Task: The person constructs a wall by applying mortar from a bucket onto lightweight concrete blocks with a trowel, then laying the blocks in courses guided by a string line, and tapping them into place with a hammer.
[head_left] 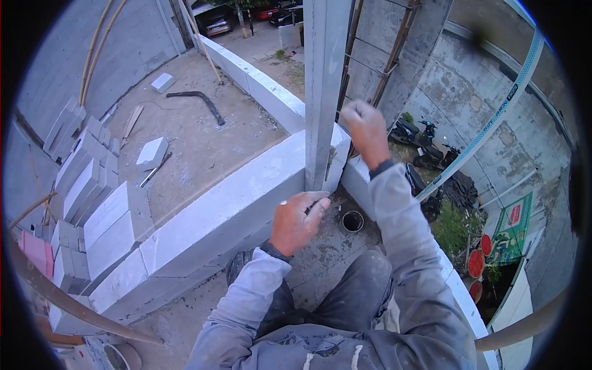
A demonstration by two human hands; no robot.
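A tall grey upright post (322,92) stands at the corner of the white block wall (228,179). My left hand (296,223) is low, close to the foot of the post, with its fingers curled and the thumb drawn in. Whatever it may pinch is hidden. Higher up, my right hand (367,129) is closed like a fist just right of the post. Its fingers are slightly blurred, and I cannot make out anything inside them. Below and between my hands, a dark round pipe opening (353,221) shows in the floor.
Stacked white blocks (89,185) line the left side, with a loose block (152,153) on the dirt floor. Rusty rebar (391,52) rises behind the post. A blue-white strap (493,126) curves down at right, above parked motorbikes (425,145) below. A bucket (120,356) sits lower left.
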